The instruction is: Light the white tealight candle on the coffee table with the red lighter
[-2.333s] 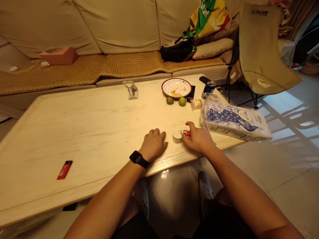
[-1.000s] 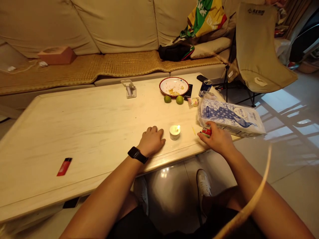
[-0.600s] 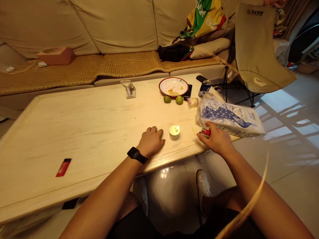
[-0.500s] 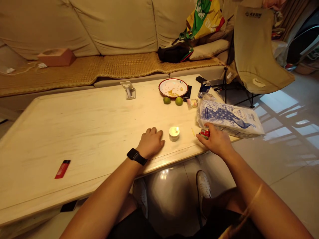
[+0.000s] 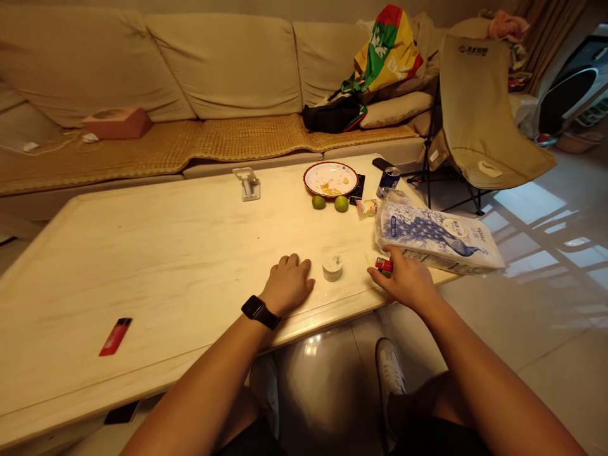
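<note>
My left hand [image 5: 288,285], a black watch on its wrist, lies on the tabletop with fingers spread and nothing in it. Just right of its fingertips stands a short round white candle [image 5: 332,269], with no flame showing. My right hand [image 5: 408,275] is curled at the front edge of the table, a small red and green box [image 5: 384,265] between thumb and fingers. Part of the box is hidden by the hand. A thin yellow stick [image 5: 367,260] lies beside it. Behind this hand rests a plastic-wrapped tissue pack [image 5: 437,231] with a blue peacock print.
On the table [image 5: 190,253] are a red lighter [image 5: 115,337], a white stand [image 5: 247,185], a red-rimmed plate [image 5: 310,183] with food bits, two green limes [image 5: 341,203], a wrapped snack [image 5: 367,209] and a blue can [image 5: 388,181]. A folding chair [image 5: 479,114] stands at right.
The candle's flame and glow have gone out. My right hand has shifted slightly left with the small box. My left hand stays in place, and the view has tilted up a little.
</note>
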### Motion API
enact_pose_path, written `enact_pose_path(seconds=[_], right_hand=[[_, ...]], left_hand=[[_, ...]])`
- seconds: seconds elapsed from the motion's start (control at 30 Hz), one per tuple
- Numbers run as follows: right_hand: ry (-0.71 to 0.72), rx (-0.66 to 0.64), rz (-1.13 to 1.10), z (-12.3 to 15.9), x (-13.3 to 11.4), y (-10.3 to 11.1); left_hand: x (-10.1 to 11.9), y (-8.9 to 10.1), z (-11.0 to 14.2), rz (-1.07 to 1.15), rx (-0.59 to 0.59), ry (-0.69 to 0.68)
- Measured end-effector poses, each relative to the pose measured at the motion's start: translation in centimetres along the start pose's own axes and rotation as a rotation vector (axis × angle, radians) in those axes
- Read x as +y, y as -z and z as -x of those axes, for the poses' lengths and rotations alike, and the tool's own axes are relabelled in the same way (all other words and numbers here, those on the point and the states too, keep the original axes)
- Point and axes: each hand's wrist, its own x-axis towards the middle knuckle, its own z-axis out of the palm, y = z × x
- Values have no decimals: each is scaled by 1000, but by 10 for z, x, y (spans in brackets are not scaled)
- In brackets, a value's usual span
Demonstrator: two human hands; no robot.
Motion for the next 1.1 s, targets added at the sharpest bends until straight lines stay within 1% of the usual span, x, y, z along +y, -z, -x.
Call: enact_pose_path(seconds=[0.17,0.37,0.63,0.83,1.1], right_hand=[[33,-18,-41,-5,-15,1],[91,-72,-67,-13,-38,1],[111,-158,-40,-22,-62,11],[142,-161,-30,-25,-70,12],[158,-162,-40,-26,-70,10]], left_hand=[[1,0,0,12,-15,10],[-1,-2,0,0,7,-3],[0,-2,1,17,-11,11],[0,-3,1,22,-3,5],[0,-3,1,12,13,-6]])
